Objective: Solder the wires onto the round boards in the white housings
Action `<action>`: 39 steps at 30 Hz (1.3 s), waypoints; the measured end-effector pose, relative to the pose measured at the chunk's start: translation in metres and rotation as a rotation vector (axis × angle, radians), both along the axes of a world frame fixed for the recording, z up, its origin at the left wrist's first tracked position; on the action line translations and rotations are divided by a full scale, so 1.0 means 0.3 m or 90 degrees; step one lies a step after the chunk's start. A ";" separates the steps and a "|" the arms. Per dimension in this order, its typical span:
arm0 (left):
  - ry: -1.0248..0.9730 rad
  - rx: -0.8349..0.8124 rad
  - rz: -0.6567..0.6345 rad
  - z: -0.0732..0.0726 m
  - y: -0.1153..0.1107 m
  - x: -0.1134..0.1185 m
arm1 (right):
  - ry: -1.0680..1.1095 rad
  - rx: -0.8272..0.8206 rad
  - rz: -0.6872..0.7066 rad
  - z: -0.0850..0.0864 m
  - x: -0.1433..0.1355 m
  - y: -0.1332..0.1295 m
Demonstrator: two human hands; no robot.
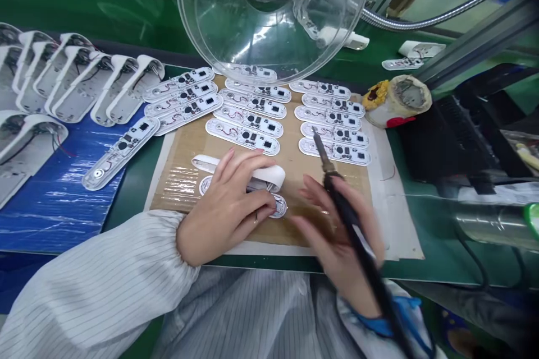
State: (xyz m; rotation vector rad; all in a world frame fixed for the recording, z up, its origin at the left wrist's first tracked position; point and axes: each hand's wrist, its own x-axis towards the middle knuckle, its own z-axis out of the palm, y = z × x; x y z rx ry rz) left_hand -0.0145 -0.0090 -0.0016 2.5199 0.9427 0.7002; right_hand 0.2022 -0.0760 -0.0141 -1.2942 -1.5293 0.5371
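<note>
My left hand (pixel 229 199) bends over a curved white plastic housing (pixel 273 176), its fingers across the housing and its thumb and index finger closed at the end of a circuit panel (pixel 278 206) lying beside it. Much of both parts is hidden under the hand. A black soldering iron (pixel 351 219) rests in my right hand (pixel 349 241), which is slightly blurred; its metal tip points up and away, over the right-hand column of panels. A gap separates that hand from the housing.
Rows of white circuit panels (pixel 244 137) lie on the cardboard (pixel 189 179), some overlapping. White housings (pixel 80 87) with wires stand on blue sheeting at left. A clear fume hood (pixel 273 39) hangs overhead. A round pot (pixel 406 101), black equipment (pixel 446 140) and clear jar (pixel 497 227) stand right.
</note>
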 end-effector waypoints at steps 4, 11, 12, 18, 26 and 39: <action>0.004 -0.038 -0.001 0.011 0.007 0.000 | 0.059 0.134 -0.200 0.016 0.119 -0.005; 0.010 -0.051 0.017 0.016 0.004 0.007 | 0.156 0.225 -0.246 -0.003 0.160 0.039; 0.013 -0.056 0.018 0.017 0.005 0.007 | 0.162 0.220 -0.202 -0.002 0.152 0.038; 0.020 -0.055 0.018 0.014 0.004 0.004 | 0.125 0.129 0.009 0.000 0.125 0.018; 0.010 -0.043 0.024 0.012 -0.001 0.010 | 0.077 0.123 0.038 -0.004 0.128 0.022; 0.015 -0.044 0.015 0.028 0.000 0.016 | 0.133 0.269 -0.081 -0.009 0.120 0.054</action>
